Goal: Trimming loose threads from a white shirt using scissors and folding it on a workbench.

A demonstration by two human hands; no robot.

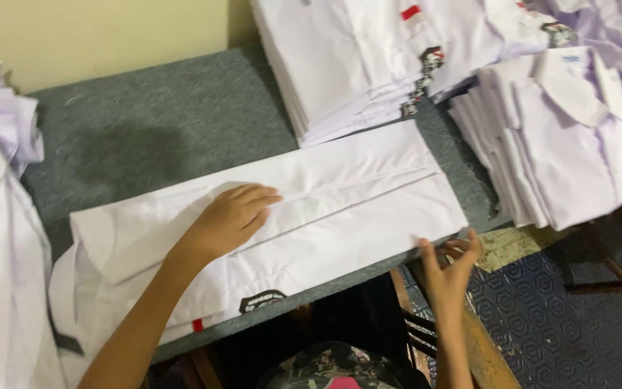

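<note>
A white shirt [354, 194] lies folded lengthwise into a long strip across the grey felt-covered table [145, 122]. My left hand [230, 218] rests flat on its middle, fingers together, pressing the fold down. My right hand [449, 263] is at the strip's lower right corner by the table's front edge, fingers curled around the hem of the cloth. A black badge [260, 300] and a small red tag [197, 325] show on the shirt's near edge.
Two stacks of folded white shirts stand at the back: one [354, 57] behind the strip, another [556, 137] at the right. Loose white cloth [1, 238] piles at the left. Below the table edge lies a dark patterned floor [541, 324].
</note>
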